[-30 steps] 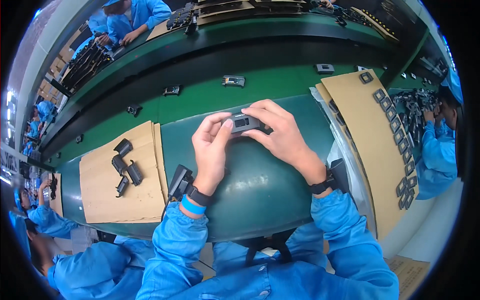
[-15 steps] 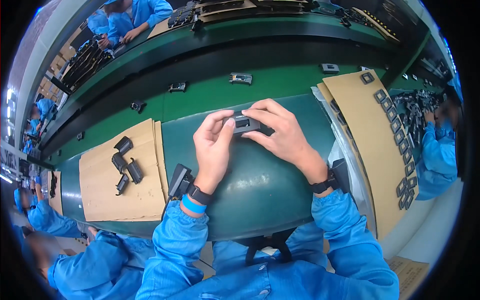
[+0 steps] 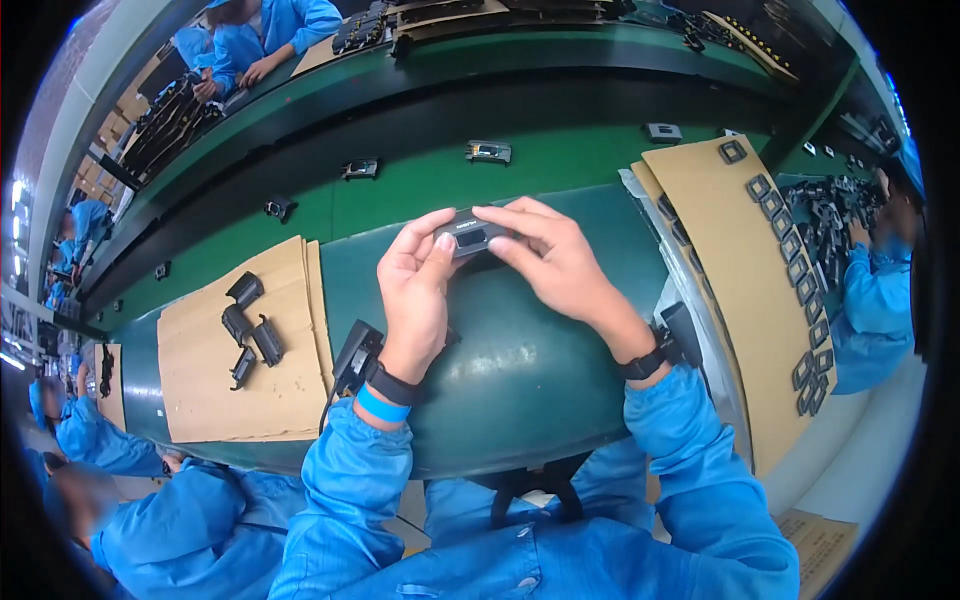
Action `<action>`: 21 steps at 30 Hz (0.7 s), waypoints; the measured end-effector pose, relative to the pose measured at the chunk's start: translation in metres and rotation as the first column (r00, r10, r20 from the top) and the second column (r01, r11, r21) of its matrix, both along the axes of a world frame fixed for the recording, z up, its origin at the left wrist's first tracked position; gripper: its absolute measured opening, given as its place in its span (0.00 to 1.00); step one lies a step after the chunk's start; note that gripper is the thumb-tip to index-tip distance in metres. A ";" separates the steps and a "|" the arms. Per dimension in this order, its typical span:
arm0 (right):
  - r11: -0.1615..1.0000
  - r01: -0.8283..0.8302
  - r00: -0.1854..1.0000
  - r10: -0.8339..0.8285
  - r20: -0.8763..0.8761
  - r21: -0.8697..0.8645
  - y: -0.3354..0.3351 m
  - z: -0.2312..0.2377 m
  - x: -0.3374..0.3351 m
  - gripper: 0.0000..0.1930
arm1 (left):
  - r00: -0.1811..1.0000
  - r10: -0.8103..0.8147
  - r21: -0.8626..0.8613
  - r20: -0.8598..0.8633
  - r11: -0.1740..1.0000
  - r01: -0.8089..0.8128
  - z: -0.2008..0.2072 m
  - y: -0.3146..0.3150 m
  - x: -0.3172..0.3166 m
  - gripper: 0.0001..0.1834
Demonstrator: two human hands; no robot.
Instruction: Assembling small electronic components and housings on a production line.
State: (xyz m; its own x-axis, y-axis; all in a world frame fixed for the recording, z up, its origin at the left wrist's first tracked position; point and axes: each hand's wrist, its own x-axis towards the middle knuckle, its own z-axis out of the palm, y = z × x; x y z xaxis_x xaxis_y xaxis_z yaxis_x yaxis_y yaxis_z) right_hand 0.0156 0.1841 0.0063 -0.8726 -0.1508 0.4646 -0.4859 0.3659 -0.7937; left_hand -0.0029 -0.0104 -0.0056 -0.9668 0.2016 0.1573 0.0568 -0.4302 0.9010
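Note:
Between my two hands is a small dark grey plastic housing (image 3: 466,226) with a rectangular window, held above the green tabletop. My left hand (image 3: 412,275) grips its left end, thumb on the face and fingers behind the top edge. The right end is pinched by my right hand (image 3: 560,262), its thumb and index finger on the housing. Both hands are closed on the part, which hides some of its ends. Several black plastic parts (image 3: 268,340) lie on cardboard to the left.
A cardboard sheet (image 3: 215,390) covers the table's left side. On the right, another cardboard sheet (image 3: 715,230) bears a row of black frames (image 3: 787,242). Beyond the table, a green conveyor (image 3: 420,185) carries spaced units, among them one housing (image 3: 488,151). Co-workers in blue sit around.
The housing has tilted in my hands and moved slightly left and up, so its face now shows differently. Units on the conveyor have shifted slightly right.

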 end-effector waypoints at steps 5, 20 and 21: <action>0.983 0.023 1.000 -0.026 -0.011 -0.181 0.008 -0.020 -0.011 0.20 | 0.998 -0.024 -0.102 -0.057 0.995 0.018 0.001 0.005 0.001 0.19; 0.745 0.577 0.813 -0.488 0.316 -0.334 0.070 -0.019 -0.131 0.17 | 0.999 -0.037 -0.214 -0.039 0.976 0.028 -0.001 0.008 0.003 0.29; 0.703 0.665 0.742 -0.588 0.321 -0.250 0.074 -0.023 -0.144 0.17 | 0.996 -0.078 -0.240 -0.035 0.968 0.067 -0.001 0.006 0.003 0.28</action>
State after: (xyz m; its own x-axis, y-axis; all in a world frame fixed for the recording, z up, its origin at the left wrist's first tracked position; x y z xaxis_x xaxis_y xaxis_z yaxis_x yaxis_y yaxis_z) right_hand -0.1288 0.2577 -0.0169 -0.7847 0.5925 0.1820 -0.0549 0.2260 -0.9726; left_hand -0.0004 -0.0046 -0.0067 -0.9414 0.3079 0.1378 0.0748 -0.2078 0.9753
